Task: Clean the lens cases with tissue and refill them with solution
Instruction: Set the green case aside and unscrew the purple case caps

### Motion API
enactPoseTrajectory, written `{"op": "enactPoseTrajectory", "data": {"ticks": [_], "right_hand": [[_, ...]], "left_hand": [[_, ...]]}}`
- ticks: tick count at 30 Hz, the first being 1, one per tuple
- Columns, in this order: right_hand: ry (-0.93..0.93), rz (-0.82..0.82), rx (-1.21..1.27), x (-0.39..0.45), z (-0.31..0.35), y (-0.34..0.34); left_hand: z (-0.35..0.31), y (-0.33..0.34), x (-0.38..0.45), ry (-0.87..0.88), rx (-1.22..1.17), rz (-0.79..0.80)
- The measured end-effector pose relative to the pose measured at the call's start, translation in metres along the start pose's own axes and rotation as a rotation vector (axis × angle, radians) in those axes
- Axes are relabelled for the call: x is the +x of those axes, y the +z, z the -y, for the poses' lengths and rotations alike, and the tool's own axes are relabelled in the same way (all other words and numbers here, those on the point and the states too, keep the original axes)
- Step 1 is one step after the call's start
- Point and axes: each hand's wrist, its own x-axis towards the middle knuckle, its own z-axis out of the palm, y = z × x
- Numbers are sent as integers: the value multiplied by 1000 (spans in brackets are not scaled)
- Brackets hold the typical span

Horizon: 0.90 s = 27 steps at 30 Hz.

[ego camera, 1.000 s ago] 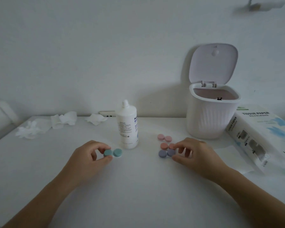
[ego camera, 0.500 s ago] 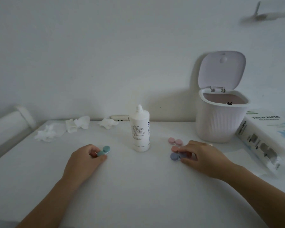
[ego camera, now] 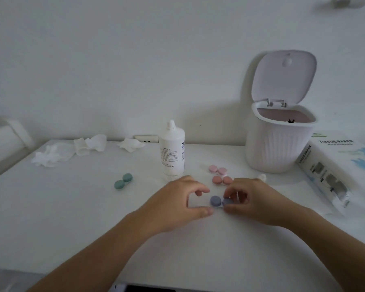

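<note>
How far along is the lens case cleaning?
Early, it seems. Crumpled tissues at the table's back hint at some wiping done. Right now the right hand pinches a cap of the purple case and the left hand is beside it. The green case and two pink cases sit capped, and the solution bottle stands untouched.

A plain white wall fills the upper half of the view, evenly and dimly lit, with soft shadows low on it toward 2 o'clock. Below it a white table spreads across the lower half, its far edge meeting the wall. A white wall socket sits just above that edge at 12 o'clock. At 9 o'clock a pale rounded ledge or rail slants beside the table; what it belongs to is unclear.
</note>
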Motion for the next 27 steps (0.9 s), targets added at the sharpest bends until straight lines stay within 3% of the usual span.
{"op": "enactPoseTrajectory", "data": {"ticks": [5, 14, 27], "right_hand": [[-17, -45, 17, -6, 0, 2], [6, -165, 58, -10, 2, 10], [-46, -124, -46, -10, 12, 18]], "left_hand": [[-2, 19, 26, 51, 50, 128], [8, 37, 29, 119, -47, -6], [8, 42, 31, 118, -19, 31]]}}
